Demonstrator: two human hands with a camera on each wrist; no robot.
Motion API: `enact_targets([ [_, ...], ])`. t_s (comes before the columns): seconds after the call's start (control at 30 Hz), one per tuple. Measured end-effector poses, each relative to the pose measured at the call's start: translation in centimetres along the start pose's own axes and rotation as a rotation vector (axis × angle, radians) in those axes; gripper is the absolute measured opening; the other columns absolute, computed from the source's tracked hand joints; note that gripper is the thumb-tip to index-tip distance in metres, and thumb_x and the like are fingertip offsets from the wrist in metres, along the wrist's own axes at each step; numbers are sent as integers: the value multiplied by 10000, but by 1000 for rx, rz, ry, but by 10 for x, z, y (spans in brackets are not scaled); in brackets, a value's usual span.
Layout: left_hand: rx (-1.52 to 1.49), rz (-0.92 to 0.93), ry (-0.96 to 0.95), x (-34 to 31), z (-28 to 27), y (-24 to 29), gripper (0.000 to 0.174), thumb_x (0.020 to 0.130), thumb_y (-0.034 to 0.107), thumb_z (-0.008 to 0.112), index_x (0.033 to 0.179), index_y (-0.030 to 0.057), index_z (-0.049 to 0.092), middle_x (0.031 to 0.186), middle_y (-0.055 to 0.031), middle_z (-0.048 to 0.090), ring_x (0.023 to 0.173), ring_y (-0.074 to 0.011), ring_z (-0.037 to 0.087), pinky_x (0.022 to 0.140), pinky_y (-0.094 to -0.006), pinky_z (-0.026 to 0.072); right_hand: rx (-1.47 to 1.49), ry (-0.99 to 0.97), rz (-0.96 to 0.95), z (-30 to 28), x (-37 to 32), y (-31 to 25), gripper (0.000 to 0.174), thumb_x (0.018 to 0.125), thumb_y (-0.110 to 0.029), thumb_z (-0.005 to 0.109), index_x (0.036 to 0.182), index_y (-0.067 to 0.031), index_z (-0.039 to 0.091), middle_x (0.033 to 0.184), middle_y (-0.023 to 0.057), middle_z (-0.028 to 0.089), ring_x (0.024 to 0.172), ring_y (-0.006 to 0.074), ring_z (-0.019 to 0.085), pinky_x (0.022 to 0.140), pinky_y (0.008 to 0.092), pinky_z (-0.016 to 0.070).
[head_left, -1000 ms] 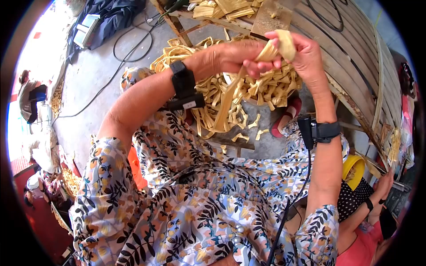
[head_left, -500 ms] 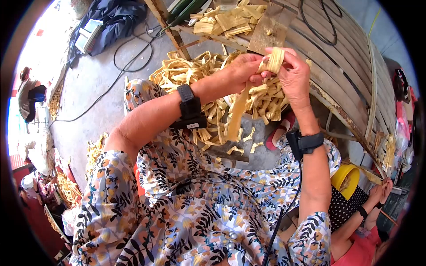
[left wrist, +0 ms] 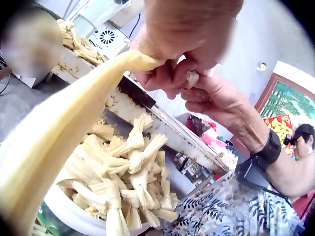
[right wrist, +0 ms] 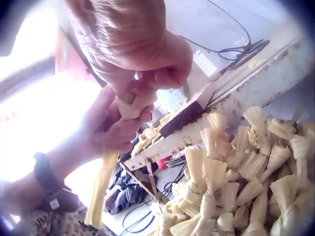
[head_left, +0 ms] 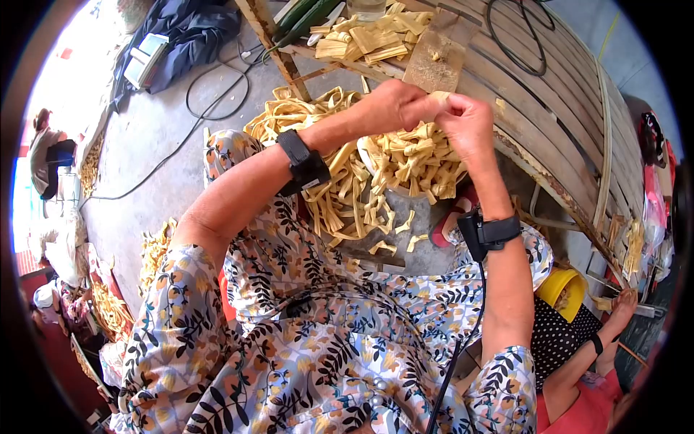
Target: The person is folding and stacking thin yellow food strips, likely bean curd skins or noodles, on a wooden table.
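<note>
In the head view my left hand and right hand meet above a heap of yellow knots. Between them they pinch a flat yellow strip that looks like tofu skin. Its wide tail runs out of the left fist toward the camera in the left wrist view. A short folded part shows between the fingers in the right wrist view, with the tail hanging below the left hand. The fingers hide most of the fold. The knots fill a white tub under the hands.
Long loose strips lie left of the knots, and a few knots are on the floor. A slatted table holds a board, cut pieces and a cable. At lower right, another person's arms are near a yellow bucket.
The hands have come down and closed in on each other. The broad band looped over the right fingers is now mostly hidden, and the hanging tail no longer shows in the head view.
</note>
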State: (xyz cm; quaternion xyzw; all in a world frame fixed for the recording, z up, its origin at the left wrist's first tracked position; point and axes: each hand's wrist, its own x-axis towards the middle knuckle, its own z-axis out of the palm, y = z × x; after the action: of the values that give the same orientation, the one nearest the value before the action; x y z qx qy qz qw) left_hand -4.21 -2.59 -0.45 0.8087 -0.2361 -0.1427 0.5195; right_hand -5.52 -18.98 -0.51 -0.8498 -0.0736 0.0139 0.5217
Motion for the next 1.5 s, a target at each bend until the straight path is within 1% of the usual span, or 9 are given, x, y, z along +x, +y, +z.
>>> enact_targets([
  [0.13, 273, 210, 155, 0, 8, -2, 381, 876, 307, 463, 742, -44, 527, 562, -158, 489, 491, -208, 482, 478, -328, 400, -136, 239, -131, 15, -7, -6, 119, 698, -141, 643, 760, -43, 617, 547, 111, 505, 445, 186, 461, 471, 265, 388],
  [0.23, 153, 178, 254, 2, 14, -14, 345, 869, 298, 476, 770, -31, 520, 573, -102, 487, 502, -166, 463, 466, -296, 380, -203, 196, -135, 14, -9, -8, 102, 718, -118, 637, 766, -30, 620, 533, 71, 532, 446, 116, 450, 451, 246, 371],
  [0.33, -405, -230, 145, -7, 4, -5, 319, 878, 304, 472, 802, -2, 520, 554, -6, 406, 480, -98, 374, 439, -241, 315, 74, 177, -207, 9, -12, -13, 87, 730, -88, 646, 775, -14, 638, 562, -1, 570, 485, 44, 444, 447, 205, 358],
  [0.43, -897, -201, -29, -11, -1, 5, 289, 883, 307, 480, 821, 27, 518, 567, 68, 302, 478, -42, 272, 437, -194, 237, 277, 236, -216, 0, -3, -7, 84, 730, -63, 657, 791, -5, 652, 624, -46, 576, 533, 4, 437, 460, 169, 350],
  [0.57, -746, -208, -9, -12, 3, 10, 318, 862, 330, 529, 910, 17, 556, 575, 87, 285, 482, -21, 241, 446, -184, 205, 591, 335, 30, -21, 8, 6, 86, 729, -62, 664, 793, -6, 652, 659, -47, 580, 553, 5, 446, 485, 158, 350],
  [0.8, -927, -262, -219, -13, -7, -8, 243, 904, 264, 457, 882, 38, 544, 520, 97, 267, 430, -16, 203, 411, -182, 180, 516, 159, 246, -33, 8, 1, 242, 723, -200, 700, 889, -36, 636, 743, -11, 602, 577, 18, 469, 476, 161, 362],
  [1.03, -1063, -288, -279, -9, -5, -11, 237, 918, 261, 426, 823, 59, 507, 499, 101, 274, 408, -11, 197, 398, -174, 181, 760, -154, 177, -5, 2, -1, 204, 750, -148, 671, 912, -38, 612, 694, -24, 552, 544, 5, 436, 446, 124, 324],
  [1.43, -1068, -335, -325, -8, -12, -14, 232, 919, 269, 430, 810, 77, 502, 471, 106, 272, 386, 0, 181, 364, -166, 148, 899, -83, 296, -12, 1, 0, 105, 756, -85, 642, 805, -3, 598, 618, -31, 490, 464, -11, 364, 398, 133, 263],
  [1.5, -958, -256, -384, -5, -17, -16, 227, 920, 253, 422, 861, 56, 518, 510, 71, 377, 417, -17, 306, 399, -162, 258, 910, -82, 295, -14, 3, 1, 103, 762, -87, 636, 809, -3, 599, 621, -31, 490, 463, -11, 366, 397, 131, 267],
])
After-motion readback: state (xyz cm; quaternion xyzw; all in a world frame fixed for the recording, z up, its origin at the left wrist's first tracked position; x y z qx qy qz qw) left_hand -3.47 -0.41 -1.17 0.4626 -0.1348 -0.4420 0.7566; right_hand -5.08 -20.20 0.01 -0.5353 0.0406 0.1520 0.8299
